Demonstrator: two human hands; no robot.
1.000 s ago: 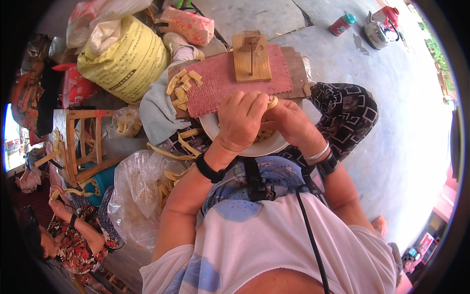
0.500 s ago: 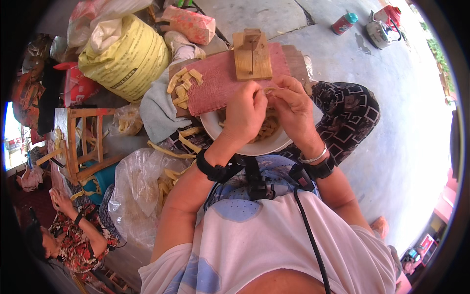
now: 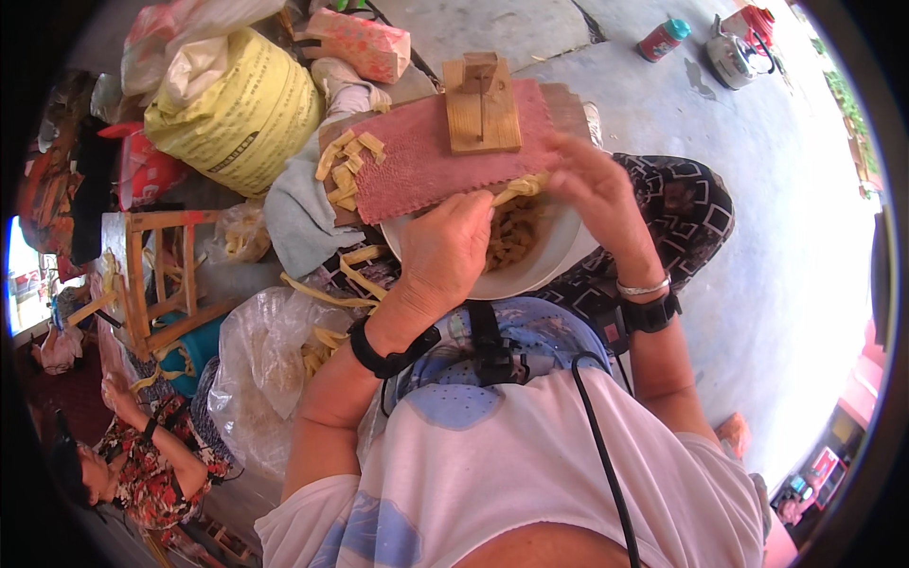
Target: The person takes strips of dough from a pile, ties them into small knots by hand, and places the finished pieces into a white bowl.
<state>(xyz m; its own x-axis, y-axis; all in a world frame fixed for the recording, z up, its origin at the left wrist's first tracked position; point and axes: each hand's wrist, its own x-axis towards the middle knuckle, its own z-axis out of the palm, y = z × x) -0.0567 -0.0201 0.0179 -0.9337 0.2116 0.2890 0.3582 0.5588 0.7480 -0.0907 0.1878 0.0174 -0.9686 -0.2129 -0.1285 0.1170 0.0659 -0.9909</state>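
Note:
Over a white basin [image 3: 559, 260], my left hand [image 3: 447, 244] pinches one end of a soft pale-yellow strip [image 3: 519, 189] that looks folded or knotted. My right hand [image 3: 601, 194] is just right of the strip, its fingers spread and smeared by motion, seemingly apart from it. Many small yellow pieces [image 3: 511, 237] lie in the basin. Beyond the hands is a board covered with red cloth [image 3: 417, 161]. A wooden block with an upright piece [image 3: 483, 118] stands on it, and short cut yellow pieces [image 3: 348, 166] lie at its left end.
Long yellow strips [image 3: 327, 293] hang by a clear plastic bag [image 3: 260, 379] at my left. A yellow sack [image 3: 237, 114] stands far left, near a wooden stool frame [image 3: 180, 275]. Another person [image 3: 156, 454] sits at lower left. A bottle [image 3: 665, 40] and a kettle [image 3: 734, 62] stand far right.
My hands have moved apart. The left has drawn down and left, holding the strip; the right has moved right and its fingers have spread. More of the strip and basin shows.

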